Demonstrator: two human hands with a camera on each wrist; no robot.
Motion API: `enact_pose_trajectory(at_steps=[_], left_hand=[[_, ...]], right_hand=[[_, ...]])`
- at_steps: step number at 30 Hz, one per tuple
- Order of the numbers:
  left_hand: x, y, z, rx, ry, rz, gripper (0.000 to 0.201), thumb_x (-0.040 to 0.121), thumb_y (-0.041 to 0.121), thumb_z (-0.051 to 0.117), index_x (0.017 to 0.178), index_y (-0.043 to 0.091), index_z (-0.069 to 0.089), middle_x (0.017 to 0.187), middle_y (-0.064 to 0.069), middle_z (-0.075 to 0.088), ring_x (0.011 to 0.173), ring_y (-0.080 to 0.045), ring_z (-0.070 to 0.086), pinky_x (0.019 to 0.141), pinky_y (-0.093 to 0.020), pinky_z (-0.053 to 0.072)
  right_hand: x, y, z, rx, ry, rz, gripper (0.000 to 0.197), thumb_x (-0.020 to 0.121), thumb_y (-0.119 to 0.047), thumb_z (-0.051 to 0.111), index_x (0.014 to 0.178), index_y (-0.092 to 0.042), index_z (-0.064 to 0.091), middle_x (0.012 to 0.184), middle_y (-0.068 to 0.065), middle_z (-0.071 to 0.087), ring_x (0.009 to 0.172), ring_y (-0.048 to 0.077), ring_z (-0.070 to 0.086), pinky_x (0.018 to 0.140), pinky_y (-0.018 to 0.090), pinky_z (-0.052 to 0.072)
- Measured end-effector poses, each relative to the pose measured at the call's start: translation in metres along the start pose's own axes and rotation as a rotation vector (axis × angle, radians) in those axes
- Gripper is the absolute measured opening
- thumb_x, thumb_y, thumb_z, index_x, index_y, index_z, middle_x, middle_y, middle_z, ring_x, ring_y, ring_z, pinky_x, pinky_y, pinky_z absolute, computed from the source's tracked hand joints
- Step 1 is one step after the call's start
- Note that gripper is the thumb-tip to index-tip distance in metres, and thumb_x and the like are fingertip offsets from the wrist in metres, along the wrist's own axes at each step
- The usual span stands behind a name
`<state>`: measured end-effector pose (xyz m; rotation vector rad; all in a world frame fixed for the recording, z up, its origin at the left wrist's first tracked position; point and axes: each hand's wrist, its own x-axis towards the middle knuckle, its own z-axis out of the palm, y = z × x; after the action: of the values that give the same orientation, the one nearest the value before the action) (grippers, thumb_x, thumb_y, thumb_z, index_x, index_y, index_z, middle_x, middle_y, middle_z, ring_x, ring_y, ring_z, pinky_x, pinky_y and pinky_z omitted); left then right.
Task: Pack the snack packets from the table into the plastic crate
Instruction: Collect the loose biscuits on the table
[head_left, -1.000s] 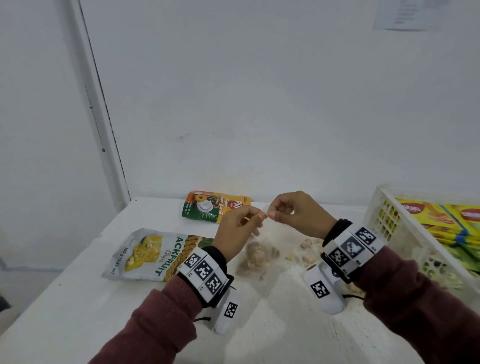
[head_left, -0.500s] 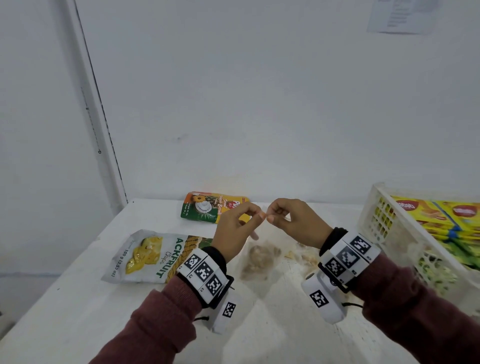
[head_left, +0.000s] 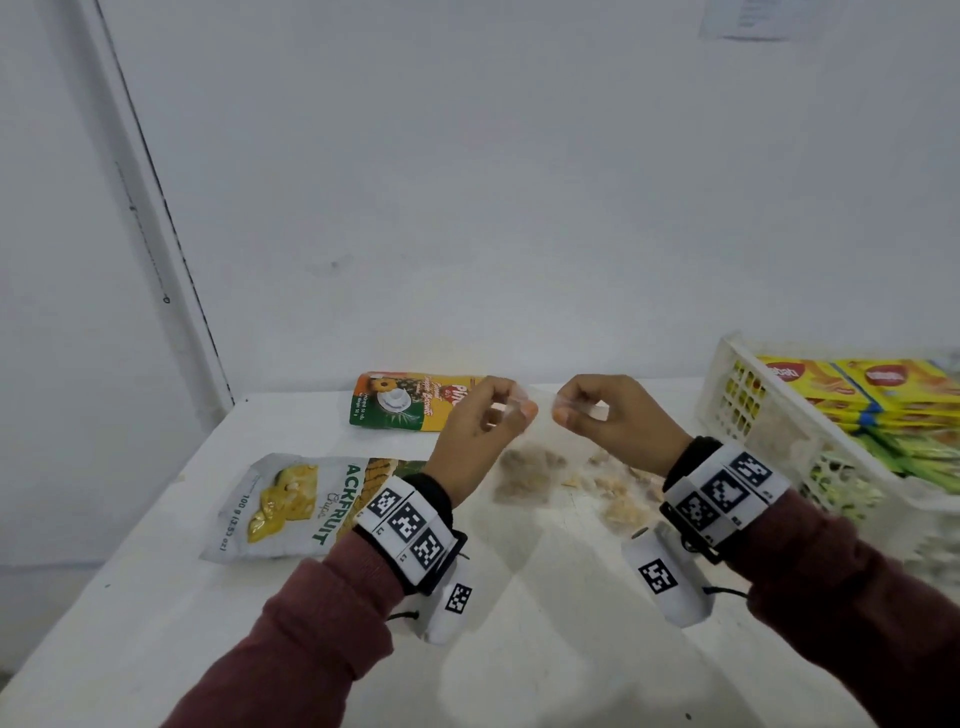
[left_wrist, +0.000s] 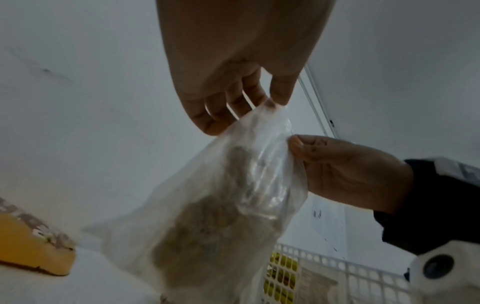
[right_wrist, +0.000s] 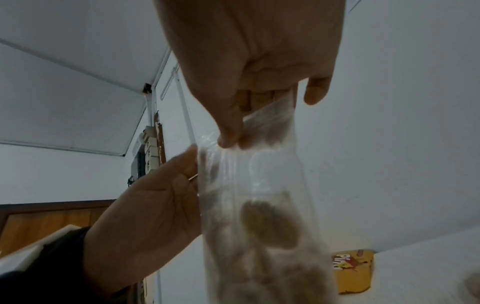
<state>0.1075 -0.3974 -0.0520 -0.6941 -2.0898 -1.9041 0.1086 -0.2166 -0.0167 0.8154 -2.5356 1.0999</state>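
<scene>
Above the table (head_left: 156, 639), we are pinching the top edge of a clear bag (left_wrist: 221, 216) of brownish snacks between our left hand (head_left: 478, 441) and right hand (head_left: 618, 421). Yellow packets are already lying in the plastic crate (head_left: 748, 410) (on our right), while the jackfruit pouch (head_left: 291, 504) and the pineapple pouch (head_left: 410, 400) are waiting, unpacked.

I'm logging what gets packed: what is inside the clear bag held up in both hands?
Inside the clear bag, pinched at its top by the left hand and right hand, are brownish round snack pieces. Blur hides their number and kind.
</scene>
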Motion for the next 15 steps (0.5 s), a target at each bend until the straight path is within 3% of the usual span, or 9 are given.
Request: enact_pose_trajectory(at_steps=[2,4,6,8,12,15], left_hand=[[-0.001,-0.001,0.007,0.003,-0.061,-0.007,0.018,0.075,0.04,0.064,0.084,0.025,0.059,0.079,0.012,0.062,0.074,-0.009,0.059,0.071,-0.023,0.048],[-0.001,-0.002,0.014,-0.026,-0.046,0.005,0.007,0.083,0.018,0.066,0.079,0.022,0.061,0.067,0.011,0.065,0.066,-0.003,0.062,0.067,-0.015,0.048],[0.0,-0.003,0.02,-0.046,-0.032,0.004,0.015,0.085,0.008,0.063,0.075,0.019,0.061,0.063,0.015,0.067,0.065,0.001,0.061,0.067,-0.013,0.048],[0.001,-0.004,0.026,-0.066,-0.042,-0.011,0.012,0.085,0.01,0.064,0.076,0.017,0.062,0.066,0.017,0.068,0.068,-0.002,0.061,0.069,-0.017,0.048],[0.0,-0.006,0.041,-0.185,-0.126,-0.1,0.009,0.09,0.007,0.056,0.082,0.008,0.061,0.07,0.012,0.072,0.072,-0.003,0.067,0.074,-0.027,0.053],[-0.003,-0.001,0.059,-0.287,-0.2,-0.18,0.012,0.092,0.007,0.052,0.081,0.009,0.055,0.074,0.006,0.073,0.069,-0.009,0.071,0.066,-0.023,0.055]], right_hand=[[-0.005,-0.001,-0.001,-0.041,0.032,0.001,0.022,0.085,-0.012,0.065,0.071,-0.028,0.059,0.07,-0.012,0.06,0.073,0.012,0.055,0.074,0.023,0.041],[-0.011,0.0,-0.001,-0.035,0.076,0.024,0.014,0.082,-0.015,0.069,0.072,-0.025,0.066,0.067,-0.015,0.062,0.074,0.012,0.057,0.074,0.025,0.041],[-0.019,0.003,-0.005,0.003,0.119,0.07,0.016,0.078,-0.02,0.073,0.069,-0.031,0.066,0.063,-0.02,0.063,0.068,0.003,0.055,0.07,0.022,0.041],[-0.03,0.008,-0.011,-0.006,0.142,0.126,0.017,0.076,-0.022,0.075,0.07,-0.034,0.064,0.062,-0.027,0.062,0.063,-0.001,0.054,0.067,0.02,0.04],[-0.056,0.014,-0.024,-0.04,0.2,0.162,0.02,0.079,-0.019,0.072,0.065,-0.027,0.059,0.058,-0.02,0.06,0.06,0.005,0.05,0.061,0.017,0.04],[-0.072,0.014,-0.031,-0.02,0.237,0.209,0.033,0.081,-0.008,0.069,0.059,-0.025,0.052,0.055,-0.019,0.057,0.058,0.003,0.047,0.058,0.012,0.036]])
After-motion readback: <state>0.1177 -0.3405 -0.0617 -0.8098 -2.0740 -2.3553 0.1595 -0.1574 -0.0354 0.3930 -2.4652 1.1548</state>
